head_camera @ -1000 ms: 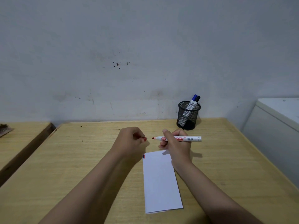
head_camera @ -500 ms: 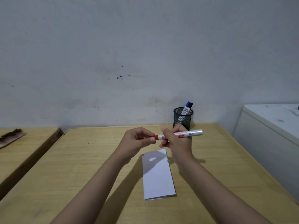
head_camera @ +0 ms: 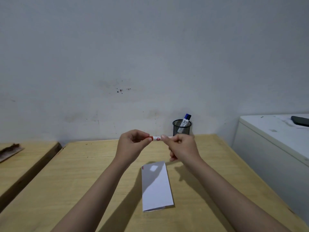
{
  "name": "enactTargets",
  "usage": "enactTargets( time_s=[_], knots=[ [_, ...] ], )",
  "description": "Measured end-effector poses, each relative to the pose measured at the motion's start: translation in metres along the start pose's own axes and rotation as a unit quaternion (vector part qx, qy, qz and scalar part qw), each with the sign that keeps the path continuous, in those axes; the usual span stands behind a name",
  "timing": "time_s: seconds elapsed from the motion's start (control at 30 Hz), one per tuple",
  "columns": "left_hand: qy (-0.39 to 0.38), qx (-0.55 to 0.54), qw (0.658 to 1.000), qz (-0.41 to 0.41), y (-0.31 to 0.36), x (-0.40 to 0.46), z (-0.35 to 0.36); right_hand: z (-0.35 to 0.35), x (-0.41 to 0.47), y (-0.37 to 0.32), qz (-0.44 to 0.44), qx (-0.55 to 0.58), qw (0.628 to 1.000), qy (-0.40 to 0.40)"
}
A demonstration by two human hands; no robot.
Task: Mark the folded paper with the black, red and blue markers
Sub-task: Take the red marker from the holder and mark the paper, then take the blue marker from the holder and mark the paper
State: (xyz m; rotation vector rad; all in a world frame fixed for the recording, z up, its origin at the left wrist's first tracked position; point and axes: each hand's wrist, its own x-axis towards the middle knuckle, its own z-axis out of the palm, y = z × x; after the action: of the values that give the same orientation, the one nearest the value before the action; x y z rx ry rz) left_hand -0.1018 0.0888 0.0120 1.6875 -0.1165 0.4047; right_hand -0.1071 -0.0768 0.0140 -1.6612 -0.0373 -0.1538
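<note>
A folded white paper point(head_camera: 157, 186) lies on the wooden table point(head_camera: 87, 173), with small black and red marks at its top left corner. Above it, my right hand point(head_camera: 182, 146) grips the white barrel of the red marker point(head_camera: 157, 138), held level. My left hand point(head_camera: 132, 144) pinches the red cap, which sits on the marker's left end. A black mesh cup point(head_camera: 182, 128) at the back of the table holds the blue marker point(head_camera: 185, 118) and the black marker point(head_camera: 189, 118), both upright and capped.
A second wooden table point(head_camera: 25, 158) stands to the left with a brush point(head_camera: 10, 150) on it. A white cabinet point(head_camera: 270, 148) is at the right, with a dark phone point(head_camera: 301, 120) on top. A grey wall is behind.
My left hand brought the red cap to the marker's tip and pushed it on. Both hands rose above the paper. The head camera tilted up.
</note>
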Motion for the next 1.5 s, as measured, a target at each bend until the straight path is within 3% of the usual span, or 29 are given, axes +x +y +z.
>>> enactTargets(
  time_s=[0.1,0.17,0.37,0.5,0.6,0.7,0.8,0.9,1.03,1.23,1.5],
  knots=[
    [-0.023,0.042,0.999,0.008,0.008,0.006,0.006,-0.015,0.009,-0.002,-0.199,-0.165,0.966,0.026],
    [-0.054,0.051,0.997,0.012,0.016,0.012,0.012,-0.021,0.017,-0.002,-0.240,-0.224,0.944,-0.012],
    [-0.078,0.026,0.997,0.015,0.027,0.043,0.040,-0.039,0.045,-0.001,-0.309,-0.228,0.921,-0.071],
    [-0.104,0.004,0.994,0.032,0.026,0.067,0.070,-0.055,0.068,-0.002,-0.299,-0.195,0.933,-0.049],
    [-0.075,0.021,0.996,0.030,0.012,0.091,0.091,-0.074,0.097,-0.005,-0.308,-0.167,0.934,0.073],
    [-0.049,0.110,0.992,0.039,-0.020,0.114,0.108,-0.095,0.132,-0.010,-0.304,-0.116,0.926,0.192],
    [-0.055,0.184,0.980,0.055,-0.049,0.127,0.125,-0.104,0.163,-0.007,-0.285,-0.080,0.922,0.248],
    [-0.056,0.218,0.972,0.071,-0.068,0.137,0.141,-0.097,0.188,0.010,-0.239,-0.095,0.934,0.247],
    [-0.034,0.246,0.966,0.077,-0.083,0.143,0.154,-0.085,0.203,0.036,-0.155,-0.184,0.952,0.189],
    [-0.003,0.212,0.975,0.072,-0.087,0.143,0.156,-0.077,0.214,0.064,-0.099,-0.261,0.950,0.142],
    [-0.004,0.222,0.972,0.076,-0.090,0.145,0.157,-0.074,0.234,0.055,-0.111,-0.451,0.871,0.161]
  ],
)
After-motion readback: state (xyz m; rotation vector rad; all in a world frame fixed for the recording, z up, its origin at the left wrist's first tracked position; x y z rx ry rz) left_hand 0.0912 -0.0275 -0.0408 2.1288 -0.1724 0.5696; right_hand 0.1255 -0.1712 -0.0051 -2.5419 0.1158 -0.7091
